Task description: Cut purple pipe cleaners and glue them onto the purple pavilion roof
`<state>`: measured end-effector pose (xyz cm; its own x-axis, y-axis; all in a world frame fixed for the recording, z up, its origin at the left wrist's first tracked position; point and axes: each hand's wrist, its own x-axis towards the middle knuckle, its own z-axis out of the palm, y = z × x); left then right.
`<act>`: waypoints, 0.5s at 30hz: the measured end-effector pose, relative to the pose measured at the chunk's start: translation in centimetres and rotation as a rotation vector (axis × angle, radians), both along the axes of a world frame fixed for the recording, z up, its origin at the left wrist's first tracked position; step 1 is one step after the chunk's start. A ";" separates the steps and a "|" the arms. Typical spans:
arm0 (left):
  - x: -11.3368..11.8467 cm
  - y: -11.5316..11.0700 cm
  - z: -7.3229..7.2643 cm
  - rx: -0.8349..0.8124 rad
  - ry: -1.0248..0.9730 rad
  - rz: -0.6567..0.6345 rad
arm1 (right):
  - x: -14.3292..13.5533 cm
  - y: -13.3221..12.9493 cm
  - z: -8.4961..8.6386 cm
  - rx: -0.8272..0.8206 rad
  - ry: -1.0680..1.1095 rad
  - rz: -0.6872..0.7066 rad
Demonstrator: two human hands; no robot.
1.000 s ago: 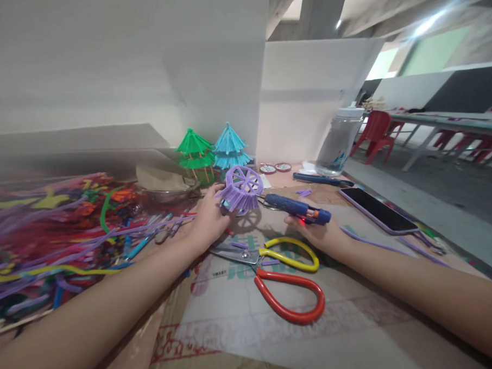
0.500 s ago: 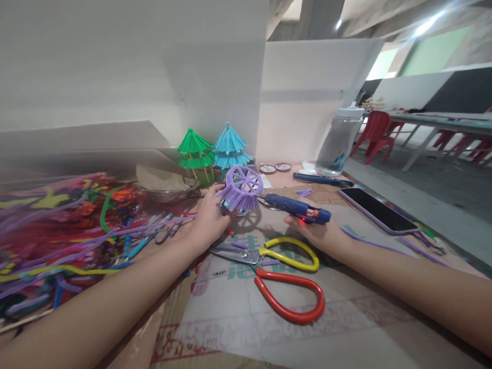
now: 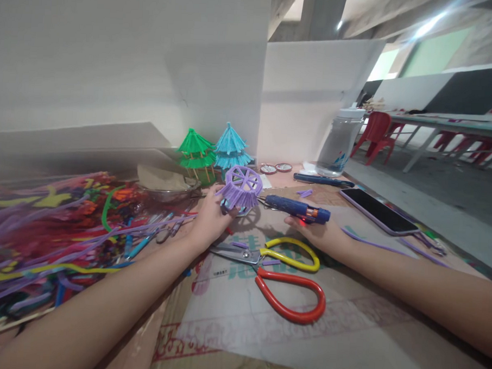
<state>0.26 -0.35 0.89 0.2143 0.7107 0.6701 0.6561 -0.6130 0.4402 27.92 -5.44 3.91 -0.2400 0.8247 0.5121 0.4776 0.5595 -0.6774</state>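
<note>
My left hand [image 3: 212, 215] is closed around the lower side of a small purple pavilion model [image 3: 242, 188], made of pipe-cleaner strips with a spoked ring on top. In my right hand [image 3: 319, 231] is a blue hot glue gun [image 3: 292, 206], a red light glowing under its body. Its nozzle points left and reaches the purple model's right edge; whether it touches I cannot tell. Below both hands lie scissors [image 3: 246, 255] with one yellow and one red handle, blades to the left. Short purple pieces [image 3: 271, 263] lie around them.
Green [image 3: 196, 155] and blue [image 3: 230, 146] pavilion models stand at the back. Heaped pipe cleaners [image 3: 44, 214] cover the left side, near a bowl [image 3: 168, 189]. A water bottle [image 3: 339, 142], a dark blue cutter-like tool [image 3: 323, 180] and a phone [image 3: 378, 211] are at the right.
Hardly anything differs: the view has shifted very slightly. Both hands keep their hold on the purple model and the glue gun.
</note>
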 end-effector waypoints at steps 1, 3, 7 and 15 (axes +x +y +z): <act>0.0 0.1 -0.1 0.005 -0.001 -0.003 | 0.0 0.0 0.0 -0.006 0.005 -0.001; -0.1 0.2 -0.2 0.014 -0.005 -0.011 | 0.0 -0.1 -0.1 -0.022 0.000 -0.004; -0.1 0.2 -0.1 0.013 -0.009 -0.015 | 0.0 -0.2 0.1 -0.063 -0.043 -0.030; 0.4 -0.2 0.5 -0.028 -0.045 -0.017 | 0.0 -0.2 0.2 -0.046 -0.057 -0.041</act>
